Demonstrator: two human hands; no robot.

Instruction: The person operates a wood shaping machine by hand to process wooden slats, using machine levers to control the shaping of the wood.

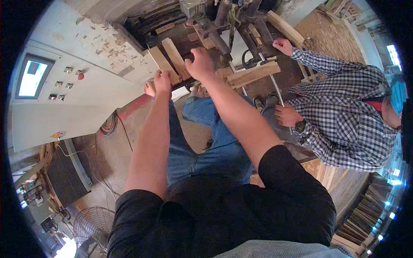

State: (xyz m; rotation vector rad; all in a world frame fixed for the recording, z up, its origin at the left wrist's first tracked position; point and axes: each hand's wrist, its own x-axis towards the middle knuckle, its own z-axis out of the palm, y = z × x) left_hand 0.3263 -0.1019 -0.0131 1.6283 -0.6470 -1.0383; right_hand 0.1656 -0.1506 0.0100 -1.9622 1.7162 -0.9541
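- Left hand (162, 81): fingers curled at the near end of the left wood strip (158, 59); appears to touch its left edge; firm hold or light rest, cannot tell.
- Right hand (201, 64): partly curled, back of the hand uppermost, just right of the right wood strip (173, 53); cannot tell whether it has hold of anything.
- Both strips lie side by side beyond the person's knees, slanting away to the far left, a narrow dark gap between.
- Risk (judged): uneven pressure from the hands could skew one strip against the other.
- Risk (judged): fingers could be pinched if the machine (220, 46) moves; its dark cylinders stand just right of the right hand.
- Risk (judged): the co-worker (344, 124), one hand at a metal rod (275, 88), could jolt the nearby cross board (254, 75) by shifting the rod.
- Hidden: right fingertips, strips' support mostly; far machinery is dark, cut off by the rim.
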